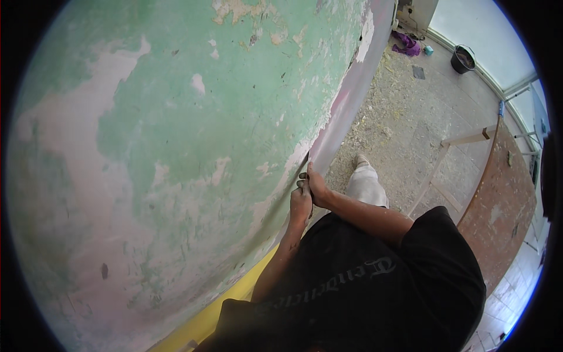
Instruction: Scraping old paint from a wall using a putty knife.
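Both hands work close together at the edge of the wall, where worn green paint gives way to bare pale patches. Left hand: fingers curled, dark smudges on them, wrist roughly in line with the forearm, which rises from the lower edge and leans slightly right. Right hand: set just beside the left and touching it, forearm coming in from the lower right at a shallow slant, elbow bent and held out from the body; its upper fingers point up along the wall edge.

Both hands are closed around a slim dark tool; only its upper end shows clearly, just above the fingers and by the wall edge. The rest is hidden in the grip, so how the fingers divide along it I cannot tell, nor whether its tip touches the wall.

One leg in white trousers stands right of the hands on the floor, which is littered with pale flakes. Brown bench well apart at right; black bucket beyond, near a purple cloth.
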Demonstrator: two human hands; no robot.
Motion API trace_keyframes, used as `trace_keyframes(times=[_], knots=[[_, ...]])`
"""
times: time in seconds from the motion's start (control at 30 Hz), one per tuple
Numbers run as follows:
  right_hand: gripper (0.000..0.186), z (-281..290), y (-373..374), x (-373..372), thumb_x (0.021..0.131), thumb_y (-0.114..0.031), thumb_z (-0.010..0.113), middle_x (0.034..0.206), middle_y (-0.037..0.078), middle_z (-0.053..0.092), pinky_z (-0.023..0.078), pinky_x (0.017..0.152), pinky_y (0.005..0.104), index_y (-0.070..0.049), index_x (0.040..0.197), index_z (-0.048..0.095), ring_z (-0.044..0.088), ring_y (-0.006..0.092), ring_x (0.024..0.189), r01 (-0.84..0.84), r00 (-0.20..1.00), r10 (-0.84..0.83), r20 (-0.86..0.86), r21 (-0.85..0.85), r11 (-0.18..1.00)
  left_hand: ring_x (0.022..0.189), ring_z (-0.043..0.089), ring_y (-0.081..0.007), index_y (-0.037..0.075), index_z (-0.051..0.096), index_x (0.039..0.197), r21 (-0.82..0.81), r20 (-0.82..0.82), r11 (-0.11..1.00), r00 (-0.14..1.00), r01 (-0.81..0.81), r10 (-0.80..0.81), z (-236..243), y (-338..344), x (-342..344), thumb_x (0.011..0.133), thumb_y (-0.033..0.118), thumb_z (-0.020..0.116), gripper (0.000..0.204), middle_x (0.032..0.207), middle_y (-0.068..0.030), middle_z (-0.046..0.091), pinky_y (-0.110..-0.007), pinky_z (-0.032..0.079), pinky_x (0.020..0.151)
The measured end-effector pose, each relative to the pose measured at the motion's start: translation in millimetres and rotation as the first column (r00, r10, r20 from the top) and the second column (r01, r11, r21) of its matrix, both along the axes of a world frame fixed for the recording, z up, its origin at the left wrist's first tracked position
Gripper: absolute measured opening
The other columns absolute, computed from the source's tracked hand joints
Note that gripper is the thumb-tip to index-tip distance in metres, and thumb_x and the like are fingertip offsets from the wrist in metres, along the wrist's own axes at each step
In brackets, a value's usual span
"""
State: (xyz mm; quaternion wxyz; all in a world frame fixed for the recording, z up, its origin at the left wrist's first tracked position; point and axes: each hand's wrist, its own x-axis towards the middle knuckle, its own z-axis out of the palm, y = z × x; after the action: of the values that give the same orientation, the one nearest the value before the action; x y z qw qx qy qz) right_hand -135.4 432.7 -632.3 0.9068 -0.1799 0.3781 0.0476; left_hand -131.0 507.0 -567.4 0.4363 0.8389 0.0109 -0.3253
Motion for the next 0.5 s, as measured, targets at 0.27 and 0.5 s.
trace_keyframes(times=[0.27, 0.5], knots=[[0.059, -18.0, -13.1, 26.0, 0.098, -0.056, 0.030, 0.068, 0.005, 0.045, 0.041, 0.057, 0.0320, 0.001, 0.102, 0.050, 0.045, 0.0163, 0.059, 0.160, 0.967, -0.197, -0.164, -0.213, 0.964, 0.098, 0.061, -0.0455, -0.007, 0.058, 0.113, 0.109, 0.085, 0.988, 0.989, 0.114, -0.123, 5.3, -36.2, 18.4, 0.099, 0.035, 0.035, 0.051, 0.099, -0.0310, 0.064, -0.046, 0.046, 0.081], [0.060, -16.5, -85.8, 10.7, 0.097, -0.055, 0.033, 0.074, 0.006, 0.047, 0.043, 0.062, 0.0353, 0.001, 0.109, 0.048, 0.047, 0.0199, 0.063, 0.155, 0.960, -0.179, -0.216, -0.124, 0.980, 0.083, 0.062, -0.0458, -0.008, 0.062, 0.099, 0.063, 0.124, 0.965, 0.958, 0.253, -0.259, -15.9, -84.3, 15.1, 0.099, 0.038, 0.037, 0.052, 0.082, -0.0316, 0.062, -0.049, 0.048, 0.071]])
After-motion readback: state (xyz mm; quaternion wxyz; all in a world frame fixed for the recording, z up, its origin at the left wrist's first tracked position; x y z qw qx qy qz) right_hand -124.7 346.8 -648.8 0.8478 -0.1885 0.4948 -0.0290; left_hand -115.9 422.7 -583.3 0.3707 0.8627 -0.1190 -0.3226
